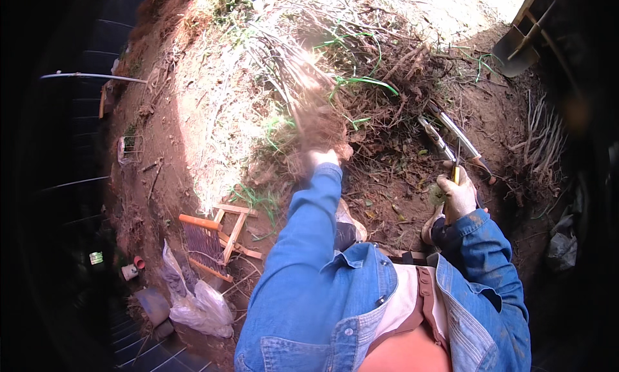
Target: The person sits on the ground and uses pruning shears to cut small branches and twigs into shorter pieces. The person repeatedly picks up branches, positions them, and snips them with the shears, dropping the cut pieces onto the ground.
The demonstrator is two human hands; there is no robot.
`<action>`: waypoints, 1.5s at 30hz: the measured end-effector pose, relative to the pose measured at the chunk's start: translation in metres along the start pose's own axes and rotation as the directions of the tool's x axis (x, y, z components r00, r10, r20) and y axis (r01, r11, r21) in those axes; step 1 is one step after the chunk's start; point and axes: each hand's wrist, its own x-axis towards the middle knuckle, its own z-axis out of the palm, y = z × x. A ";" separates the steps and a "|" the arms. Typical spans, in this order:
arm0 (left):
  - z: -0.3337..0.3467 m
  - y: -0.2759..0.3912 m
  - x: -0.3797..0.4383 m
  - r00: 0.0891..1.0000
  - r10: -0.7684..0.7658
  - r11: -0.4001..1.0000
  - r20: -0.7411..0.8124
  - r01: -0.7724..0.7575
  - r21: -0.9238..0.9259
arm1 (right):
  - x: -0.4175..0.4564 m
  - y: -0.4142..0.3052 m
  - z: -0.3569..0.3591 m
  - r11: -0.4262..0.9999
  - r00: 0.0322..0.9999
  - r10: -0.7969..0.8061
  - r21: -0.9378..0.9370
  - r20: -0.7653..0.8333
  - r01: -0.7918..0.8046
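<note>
With its arm stretched forward, my left hand [325, 158] grips a bundle of bare-stemmed plants by the roots [321, 128]; the stems point away from me and are partly blurred. My right hand [459, 192], in a pale glove, is closed on a tool with a yellow part [456, 173] and a thin metal shaft or blade; its exact kind is unclear. Just beyond that hand, long-handled loppers [452, 130] lie on the soil. A large heap of roots and stems [401, 77], with green plastic ties [370, 80] among it, fills the ground ahead.
To the left stand a small folding wooden stool [200, 220] and a crumpled clear plastic bag [205, 309]. A shovel [517, 53] is at the upper right. Another rooted bundle [541, 135] lies at the right, near a plastic bag [563, 246]. My shoes are close to the root heap.
</note>
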 end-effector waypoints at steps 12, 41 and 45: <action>-0.187 0.076 -0.151 0.762 0.643 0.562 0.083 -0.394 -0.728 | -0.015 0.020 -0.006 0.995 0.961 -0.047 0.098 0.274 0.021; -0.168 -0.017 -0.272 -0.015 0.516 0.586 0.856 0.735 -0.340 | -0.142 0.054 0.006 0.854 0.720 -0.514 0.199 0.467 0.481; -0.163 -0.042 -0.253 0.247 0.483 0.703 0.840 0.462 -0.541 | -0.158 0.010 0.000 0.418 0.634 -0.693 -0.526 0.342 0.740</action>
